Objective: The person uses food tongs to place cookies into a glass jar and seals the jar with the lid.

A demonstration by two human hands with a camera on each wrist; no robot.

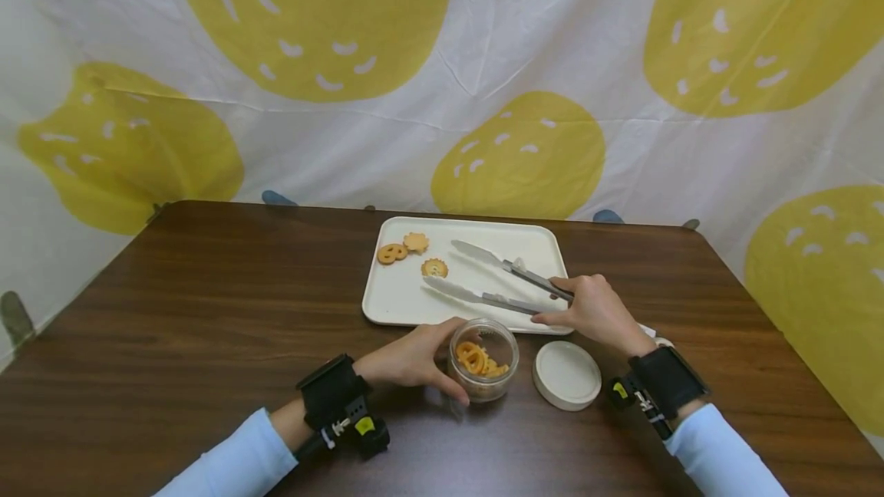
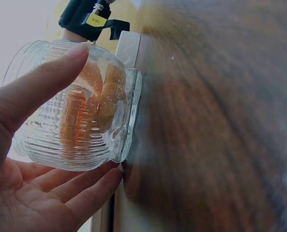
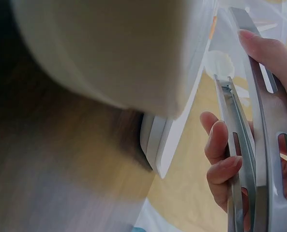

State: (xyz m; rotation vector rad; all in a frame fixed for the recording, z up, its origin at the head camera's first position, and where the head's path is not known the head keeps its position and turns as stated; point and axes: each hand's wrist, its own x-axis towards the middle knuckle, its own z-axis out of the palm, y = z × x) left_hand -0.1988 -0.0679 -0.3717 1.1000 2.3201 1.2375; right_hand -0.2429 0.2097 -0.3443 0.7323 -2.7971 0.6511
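My left hand (image 1: 414,359) curves around the left side of a ribbed glass jar (image 1: 486,391), thumb along its near side. Ring-shaped yellow-orange snacks (image 1: 475,359) lie inside the uncapped jar, which stands upright. In the left wrist view the thumb presses the ribbed glass (image 2: 51,125) and the other fingers stretch along the opposite side. With my right hand (image 1: 599,311) I grip metal tongs (image 3: 266,130), thumb on one arm and fingers around the other. Their arms are spread above the white tray (image 1: 394,304). A scalloped cookie (image 1: 434,268) lies near the lower tip.
On the tray's left part are a pretzel-shaped cookie (image 1: 392,254) and another scalloped cookie (image 1: 416,242). A round white lid (image 1: 568,374) lies just right of the jar, below my right hand. A fruit-patterned cloth (image 1: 331,144) hangs behind the brown wooden table (image 1: 207,313).
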